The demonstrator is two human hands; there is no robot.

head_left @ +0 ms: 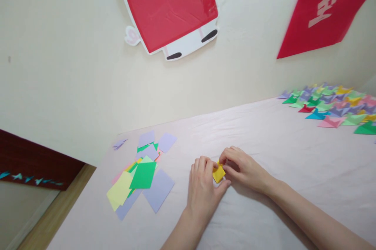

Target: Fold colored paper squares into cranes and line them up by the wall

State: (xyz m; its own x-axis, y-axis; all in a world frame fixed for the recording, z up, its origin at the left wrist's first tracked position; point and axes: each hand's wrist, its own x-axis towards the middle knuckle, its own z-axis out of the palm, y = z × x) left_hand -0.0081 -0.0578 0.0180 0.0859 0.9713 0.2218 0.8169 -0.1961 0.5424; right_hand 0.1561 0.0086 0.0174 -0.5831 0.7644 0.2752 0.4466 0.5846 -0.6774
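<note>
A small piece of folded yellow paper [219, 174] lies on the pale cloth between my two hands. My left hand [203, 179] rests at its left side, with the fingers bent over its upper left edge and the thumb along its lower edge. From the right, my right hand [241, 167] has its thumb and fingertips closed at the paper's upper right corner. Part of the yellow paper is hidden by my fingers.
Loose coloured paper squares [143, 175] lie overlapping on the left, beside a few purple scraps [120, 144]. Many folded paper birds [319, 114] stand in rows at the back right. A wall with red decorations [173, 3] rises behind the cloth-covered surface [188, 128].
</note>
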